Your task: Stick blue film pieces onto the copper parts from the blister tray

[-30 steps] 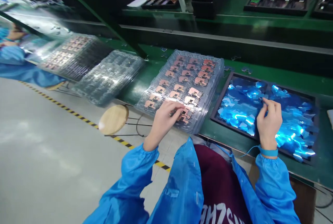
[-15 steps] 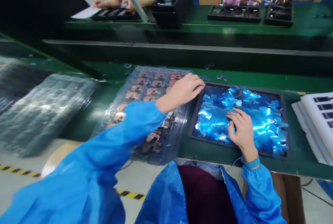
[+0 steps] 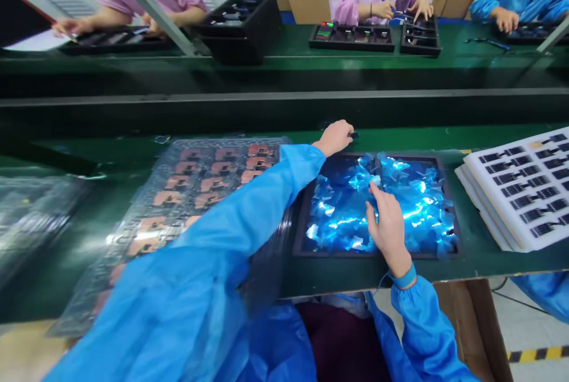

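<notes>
My left hand (image 3: 336, 138) reaches past the far edge of a black tray (image 3: 377, 256), its fingers curled down and closed at a small dark part (image 3: 354, 134) on the green bench. What the part is cannot be made out. Shiny blue film pieces (image 3: 338, 207) fill the tray in a loose heap. Over them is my right hand (image 3: 390, 228), index finger stretched out and thumb apart; I see nothing held in it. A blue band circles the right wrist. Left of the tray lies a stack of clear plastic trays (image 3: 175, 148) with copper-coloured parts in the pockets, partly covered by my left sleeve.
White foam sheets (image 3: 493, 177) with rows of black parts are stacked at the right. More clear trays (image 3: 31, 210) sit at the far left. Behind a raised dark ledge (image 3: 284, 112), co-workers handle parts near black bins (image 3: 242, 32) and small trays (image 3: 351, 41).
My left hand has moved from the tray's far left corner onto the bench behind it. The right index finger has stretched out over the blue film. The view has swung right.
</notes>
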`<state>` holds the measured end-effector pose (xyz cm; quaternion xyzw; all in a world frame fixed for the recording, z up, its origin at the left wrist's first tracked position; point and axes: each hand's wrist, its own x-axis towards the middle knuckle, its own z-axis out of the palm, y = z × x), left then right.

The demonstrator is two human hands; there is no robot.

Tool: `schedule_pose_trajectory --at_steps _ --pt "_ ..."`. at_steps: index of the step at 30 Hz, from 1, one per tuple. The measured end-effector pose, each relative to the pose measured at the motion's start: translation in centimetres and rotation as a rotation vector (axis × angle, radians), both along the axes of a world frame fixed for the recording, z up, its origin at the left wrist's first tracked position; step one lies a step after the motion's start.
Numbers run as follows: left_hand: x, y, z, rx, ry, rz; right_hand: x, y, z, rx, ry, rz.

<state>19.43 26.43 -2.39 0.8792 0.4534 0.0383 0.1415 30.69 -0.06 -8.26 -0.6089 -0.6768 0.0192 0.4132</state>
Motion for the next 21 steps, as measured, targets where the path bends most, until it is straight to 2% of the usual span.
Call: schedule_pose_trajectory --at_steps 2,5,8,10,13,18,21 --pt "-1.5 -2.6 1.8 -0.127 -0.130 -0.003 0.2 0.4 0.6 0.001 0.090 -0.020" --pt "-4.2 -8.6 3.9 -0.464 -0.412 -0.021 0.0 1.1 1.8 0.023 0.223 -0.003" --pt "-6.2 -14.7 4.5 -0.618 -0.571 0.010 -0.8 1.4 2.8 0.006 0.417 0.048" --pt "-6.9 -17.5 4.2 -0.668 -0.658 0.053 -1.3 1.3 3.3 -0.031 0.543 0.082" --pt "-7.6 -20.1 3.8 -0.636 -0.738 0.104 -1.9 0.8 3.7 -0.060 0.619 0.115" --pt "-8.3 -23.3 4.3 -0.367 -0.730 0.208 -2.4 -0.2 4.3 0.007 0.567 0.135" --pt "-8.5 -25.6 4.2 -0.385 -0.876 0.325 -2.8 -0.7 4.8 0.009 0.528 0.165"
